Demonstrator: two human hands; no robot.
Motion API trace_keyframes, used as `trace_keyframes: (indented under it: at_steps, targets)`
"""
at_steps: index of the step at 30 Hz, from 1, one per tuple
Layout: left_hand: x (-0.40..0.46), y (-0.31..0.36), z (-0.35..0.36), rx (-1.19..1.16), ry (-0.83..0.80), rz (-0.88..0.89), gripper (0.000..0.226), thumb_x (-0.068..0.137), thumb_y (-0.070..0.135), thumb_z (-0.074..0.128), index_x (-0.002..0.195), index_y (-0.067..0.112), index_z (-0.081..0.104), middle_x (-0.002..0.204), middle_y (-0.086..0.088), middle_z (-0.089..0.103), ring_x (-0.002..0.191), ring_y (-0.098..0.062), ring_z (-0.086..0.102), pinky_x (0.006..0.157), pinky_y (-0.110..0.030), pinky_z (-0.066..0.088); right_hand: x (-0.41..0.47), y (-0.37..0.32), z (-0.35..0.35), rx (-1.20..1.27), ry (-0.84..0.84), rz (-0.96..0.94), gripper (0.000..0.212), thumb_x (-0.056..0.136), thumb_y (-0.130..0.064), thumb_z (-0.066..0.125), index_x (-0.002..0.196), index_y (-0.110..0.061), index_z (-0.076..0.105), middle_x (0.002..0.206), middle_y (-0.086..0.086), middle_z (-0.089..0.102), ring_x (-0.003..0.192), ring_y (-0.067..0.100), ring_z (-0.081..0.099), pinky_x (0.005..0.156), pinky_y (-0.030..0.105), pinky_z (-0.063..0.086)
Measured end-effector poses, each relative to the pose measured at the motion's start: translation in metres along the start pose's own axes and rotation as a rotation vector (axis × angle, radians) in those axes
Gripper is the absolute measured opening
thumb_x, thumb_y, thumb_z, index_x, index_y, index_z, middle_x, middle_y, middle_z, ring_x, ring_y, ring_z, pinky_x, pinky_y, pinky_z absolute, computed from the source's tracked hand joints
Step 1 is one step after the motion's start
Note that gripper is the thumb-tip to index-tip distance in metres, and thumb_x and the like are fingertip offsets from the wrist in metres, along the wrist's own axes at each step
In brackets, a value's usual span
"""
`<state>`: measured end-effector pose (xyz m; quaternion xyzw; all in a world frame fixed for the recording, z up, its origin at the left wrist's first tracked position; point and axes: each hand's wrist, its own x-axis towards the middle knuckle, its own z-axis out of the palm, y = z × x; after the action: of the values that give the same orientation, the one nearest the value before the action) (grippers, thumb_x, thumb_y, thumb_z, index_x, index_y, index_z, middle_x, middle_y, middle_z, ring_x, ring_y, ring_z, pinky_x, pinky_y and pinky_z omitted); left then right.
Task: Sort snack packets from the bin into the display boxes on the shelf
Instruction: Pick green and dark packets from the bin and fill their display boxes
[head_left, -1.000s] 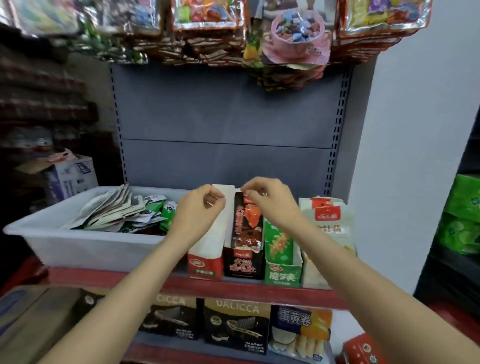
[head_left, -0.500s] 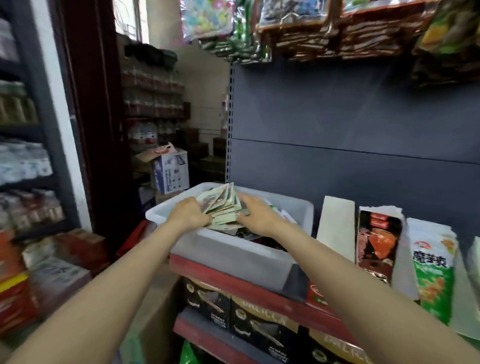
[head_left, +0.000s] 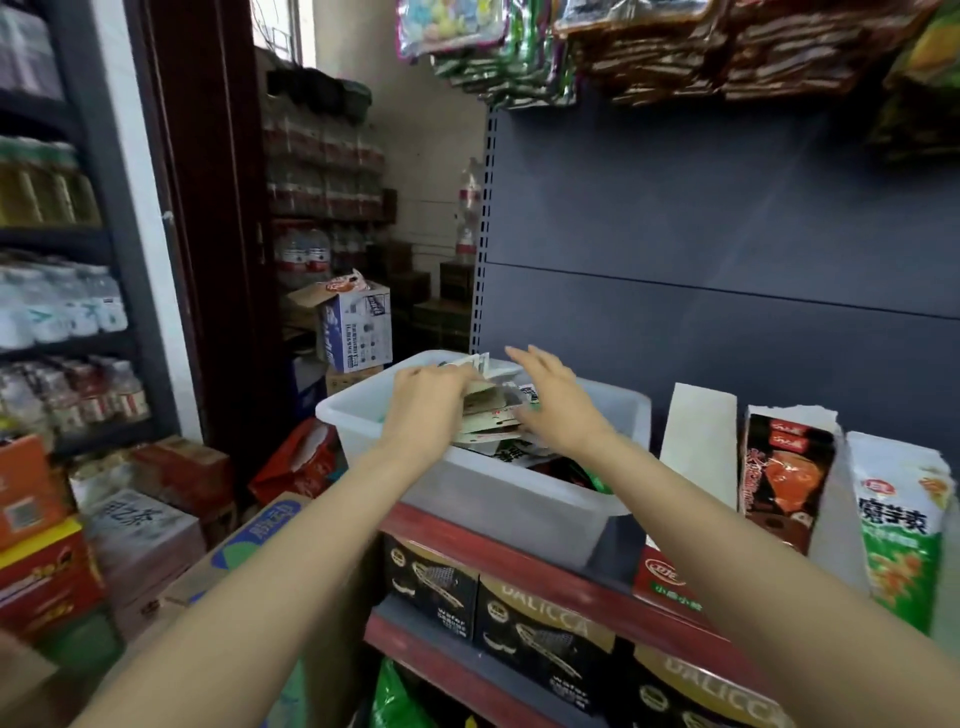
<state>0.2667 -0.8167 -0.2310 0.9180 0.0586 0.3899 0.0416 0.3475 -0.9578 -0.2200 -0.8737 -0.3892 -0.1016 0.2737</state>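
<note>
Translucent white plastic formed the rectangular bin (head_left: 467, 499), which sat on the red-edged metal shelf (head_left: 519, 564) with its near corner reaching the shelf's front lip. Inside it lay a loose heap of flat pale snack packets (head_left: 488, 421), too jumbled to count. The left hand (head_left: 428, 397) was curled over the heap's left side, fingers bent down onto the top packets; whether it actually pinched one could not be told. The right hand (head_left: 558, 408) hovered over the right side with fingers spread and flat, gripping nothing.

Just right of the bin stood three upright display boxes: a white and red cardboard box (head_left: 691, 467) with a tall blank back flap, a black and orange box (head_left: 784, 483), and a white and green box (head_left: 901, 525), side by side and touching. The grey back panel (head_left: 727, 234) above them was bare, leaving free room over the bin and boxes. Hanging snack bags (head_left: 649, 47) crowded the top edge. Below the shelf sat three black and gold cartons (head_left: 540, 634). Stacked cardboard cases (head_left: 150, 525) filled the floor to the left.
</note>
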Motion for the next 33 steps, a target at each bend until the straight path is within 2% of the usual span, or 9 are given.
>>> trace_keyframes:
  at_steps: [2, 4, 7, 12, 18, 21, 25, 30, 33]
  targets:
    - [-0.006, 0.012, -0.007, -0.261, 0.083, 0.058, 0.027, 0.090, 0.002, 0.051, 0.107, 0.016, 0.066, 0.099, -0.005, 0.070, 0.095, -0.027, 0.062, 0.083, -0.035, 0.046, -0.008, 0.004, -0.011, -0.089, 0.067, -0.073, 0.045, 0.091, -0.010, 0.055, 0.135, -0.018, 0.049, 0.148, 0.008, 0.036, 0.137, 0.027, 0.028, 0.111, 0.035, 0.025]
    - [-0.010, 0.028, -0.014, -0.440, 0.101, 0.060, 0.020, 0.092, 0.004, 0.050, 0.104, 0.014, 0.064, 0.093, 0.003, 0.066, 0.088, -0.017, 0.058, 0.077, -0.029, 0.044, -0.022, 0.007, -0.024, -0.190, 0.146, -0.129, 0.016, 0.090, -0.011, 0.054, 0.100, -0.012, 0.067, 0.113, 0.009, 0.063, 0.112, 0.029, 0.052, 0.092, 0.038, 0.040]
    - [-0.013, 0.051, -0.023, -0.594, 0.106, 0.012, 0.019, 0.092, 0.009, 0.055, 0.109, 0.016, 0.057, 0.098, 0.005, 0.063, 0.089, -0.007, 0.055, 0.077, -0.020, 0.040, -0.052, 0.013, -0.047, -0.215, 0.229, -0.028, 0.014, 0.092, -0.018, 0.051, 0.081, -0.016, 0.060, 0.081, 0.004, 0.065, 0.081, 0.026, 0.056, 0.064, 0.037, 0.045]
    - [-0.012, 0.100, -0.016, -0.737, 0.022, -0.080, 0.041, 0.088, 0.014, 0.063, 0.125, 0.015, 0.046, 0.121, -0.003, 0.055, 0.112, -0.012, 0.051, 0.089, -0.021, 0.038, -0.104, 0.040, -0.094, 0.149, 0.370, 0.121, 0.011, 0.089, -0.015, 0.058, 0.091, -0.012, 0.069, 0.089, 0.005, 0.072, 0.084, 0.022, 0.067, 0.074, 0.038, 0.054]
    - [-0.009, 0.204, -0.011, -0.978, -0.329, -0.069, 0.062, 0.089, 0.017, 0.062, 0.141, 0.019, 0.029, 0.120, 0.002, 0.053, 0.086, -0.004, 0.057, 0.068, -0.011, 0.044, -0.169, 0.080, -0.153, 0.677, 0.521, 0.270, 0.017, 0.090, -0.007, 0.059, 0.105, -0.008, 0.066, 0.103, 0.010, 0.069, 0.091, 0.022, 0.067, 0.076, 0.027, 0.055]
    - [-0.006, 0.261, -0.008, -1.030, -0.391, 0.009, 0.053, 0.090, 0.014, 0.061, 0.135, 0.019, 0.034, 0.108, 0.000, 0.058, 0.084, -0.007, 0.059, 0.077, -0.027, 0.049, -0.199, 0.102, -0.184, 0.757, 0.585, 0.278, 0.014, 0.090, -0.010, 0.059, 0.102, -0.013, 0.066, 0.105, 0.008, 0.070, 0.093, 0.021, 0.068, 0.082, 0.036, 0.055]
    - [-0.002, 0.323, 0.000, -1.032, -0.395, 0.073, 0.047, 0.092, 0.011, 0.057, 0.133, 0.018, 0.036, 0.105, 0.004, 0.054, 0.083, -0.004, 0.055, 0.062, -0.007, 0.042, -0.230, 0.128, -0.227, 0.780, 0.733, 0.262, 0.012, 0.088, -0.011, 0.062, 0.094, -0.019, 0.069, 0.096, 0.001, 0.073, 0.089, 0.020, 0.070, 0.079, 0.037, 0.056]
    - [-0.005, 0.370, 0.026, -0.808, -0.600, 0.226, 0.043, 0.093, 0.021, 0.057, 0.133, 0.012, 0.047, 0.129, -0.006, 0.057, 0.115, -0.017, 0.054, 0.090, -0.023, 0.041, -0.257, 0.161, -0.262, 0.781, 0.842, 0.278, 0.015, 0.089, -0.012, 0.061, 0.103, -0.013, 0.066, 0.102, 0.002, 0.071, 0.091, 0.019, 0.070, 0.078, 0.035, 0.056]
    - [-0.005, 0.380, 0.031, -0.665, -0.637, 0.315, 0.041, 0.090, 0.028, 0.060, 0.130, 0.018, 0.055, 0.129, -0.002, 0.059, 0.120, -0.018, 0.051, 0.091, -0.023, 0.039, -0.267, 0.176, -0.269, 0.802, 0.849, 0.286, 0.016, 0.090, -0.010, 0.059, 0.102, -0.018, 0.065, 0.103, -0.003, 0.070, 0.094, 0.016, 0.068, 0.079, 0.030, 0.054]
